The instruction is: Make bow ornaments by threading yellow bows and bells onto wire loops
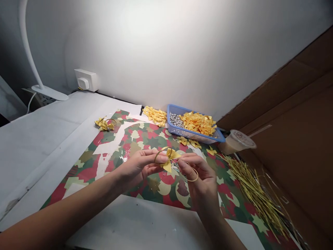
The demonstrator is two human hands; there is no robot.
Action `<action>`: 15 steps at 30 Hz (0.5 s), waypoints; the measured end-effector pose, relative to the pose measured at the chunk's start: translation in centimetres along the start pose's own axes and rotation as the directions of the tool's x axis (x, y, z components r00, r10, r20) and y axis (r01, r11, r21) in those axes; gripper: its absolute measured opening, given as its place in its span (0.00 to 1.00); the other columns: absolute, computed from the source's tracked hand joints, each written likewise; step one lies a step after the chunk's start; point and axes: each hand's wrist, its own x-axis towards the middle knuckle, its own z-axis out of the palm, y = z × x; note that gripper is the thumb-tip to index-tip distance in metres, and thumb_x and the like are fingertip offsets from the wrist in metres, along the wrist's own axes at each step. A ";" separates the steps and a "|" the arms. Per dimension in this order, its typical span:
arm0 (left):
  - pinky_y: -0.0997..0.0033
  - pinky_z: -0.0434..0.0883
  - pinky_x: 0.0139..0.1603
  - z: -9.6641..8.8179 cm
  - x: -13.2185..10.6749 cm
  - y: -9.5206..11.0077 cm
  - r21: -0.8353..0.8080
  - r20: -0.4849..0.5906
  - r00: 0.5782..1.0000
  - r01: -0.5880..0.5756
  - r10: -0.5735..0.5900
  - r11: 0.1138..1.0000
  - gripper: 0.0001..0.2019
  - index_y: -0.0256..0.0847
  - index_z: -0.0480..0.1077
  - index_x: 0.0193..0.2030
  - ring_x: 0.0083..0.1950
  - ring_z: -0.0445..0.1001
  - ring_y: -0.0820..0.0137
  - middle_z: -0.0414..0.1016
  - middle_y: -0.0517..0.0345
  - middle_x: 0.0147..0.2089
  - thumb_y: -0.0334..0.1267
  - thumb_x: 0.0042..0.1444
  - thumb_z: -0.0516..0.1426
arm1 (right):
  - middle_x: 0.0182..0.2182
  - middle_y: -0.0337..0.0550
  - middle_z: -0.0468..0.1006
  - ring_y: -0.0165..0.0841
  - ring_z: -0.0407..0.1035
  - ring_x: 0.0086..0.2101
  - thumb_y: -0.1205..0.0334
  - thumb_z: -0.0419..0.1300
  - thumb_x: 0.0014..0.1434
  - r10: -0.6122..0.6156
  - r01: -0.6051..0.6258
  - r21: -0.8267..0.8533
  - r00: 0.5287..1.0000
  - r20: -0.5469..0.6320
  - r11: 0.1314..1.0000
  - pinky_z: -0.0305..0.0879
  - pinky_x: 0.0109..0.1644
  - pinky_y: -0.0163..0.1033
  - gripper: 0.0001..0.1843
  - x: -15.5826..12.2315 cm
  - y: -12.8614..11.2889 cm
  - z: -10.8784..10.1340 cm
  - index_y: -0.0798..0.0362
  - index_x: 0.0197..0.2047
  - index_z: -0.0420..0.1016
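Between my hands is a small yellow ribbon bow (168,159) with a thin gold cord loop (191,175) running through it. My left hand (137,168) pinches the bow and the cord's upper curve between thumb and fingertips. My right hand (200,177) grips the cord and the bow's right side, touching the bow from the other side. Both hands hover over a Christmas-patterned paper mat (166,187). Part of the cord is hidden behind my fingers.
A blue plastic basket (195,137) holds yellow ribbon pieces and silver beads. More yellow pieces (155,115) lie left of it, beside a finished bow (104,124). Gold strands (255,194) lie at right, near a plastic cup (236,141) and a cardboard wall (291,104).
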 end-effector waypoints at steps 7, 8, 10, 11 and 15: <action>0.76 0.64 0.40 0.0 0.0 -0.1 0.005 -0.003 1.000 0.001 -0.001 1.000 0.06 0.37 0.74 0.25 0.32 0.65 0.78 0.68 0.66 0.27 0.33 0.43 0.67 | 0.31 0.37 0.75 0.30 0.69 0.34 0.61 0.65 0.55 0.049 -0.051 0.067 0.999 0.022 0.996 0.64 0.37 0.35 0.03 0.0 0.1 -0.2 0.45 0.30 0.78; 0.76 0.64 0.40 0.0 0.0 -0.1 0.002 -0.002 1.000 0.002 -0.002 1.000 0.06 0.37 0.74 0.26 0.32 0.65 0.78 0.68 0.66 0.27 0.33 0.42 0.67 | 0.31 0.36 0.75 0.29 0.68 0.34 0.61 0.65 0.55 0.055 -0.057 0.074 0.998 0.022 0.996 0.64 0.37 0.34 0.03 0.0 0.1 -0.2 0.45 0.30 0.78; 0.76 0.64 0.40 -0.1 0.0 -0.1 0.000 0.005 1.000 -0.001 0.001 1.000 0.06 0.37 0.75 0.26 0.32 0.65 0.78 0.69 0.66 0.27 0.33 0.42 0.67 | 0.31 0.36 0.74 0.29 0.68 0.33 0.61 0.65 0.55 0.061 -0.063 0.085 0.998 0.020 0.994 0.63 0.36 0.34 0.03 0.0 0.2 -0.2 0.45 0.30 0.78; 0.76 0.64 0.40 -0.1 0.0 -0.1 0.000 0.010 1.000 -0.004 0.004 1.000 0.06 0.37 0.75 0.26 0.32 0.65 0.78 0.69 0.66 0.27 0.33 0.42 0.67 | 0.31 0.36 0.74 0.28 0.68 0.32 0.61 0.65 0.55 0.063 -0.064 0.088 0.998 0.020 0.994 0.63 0.35 0.34 0.03 0.0 0.2 -0.3 0.45 0.30 0.78; 0.77 0.64 0.38 -0.2 0.1 -0.2 0.002 0.030 1.000 0.002 -0.002 1.000 0.05 0.37 0.75 0.26 0.32 0.65 0.79 0.68 0.66 0.27 0.33 0.43 0.67 | 0.31 0.36 0.74 0.28 0.67 0.31 0.61 0.65 0.55 0.064 -0.066 0.087 0.998 0.028 0.994 0.62 0.34 0.33 0.03 -0.1 0.2 -0.2 0.45 0.30 0.77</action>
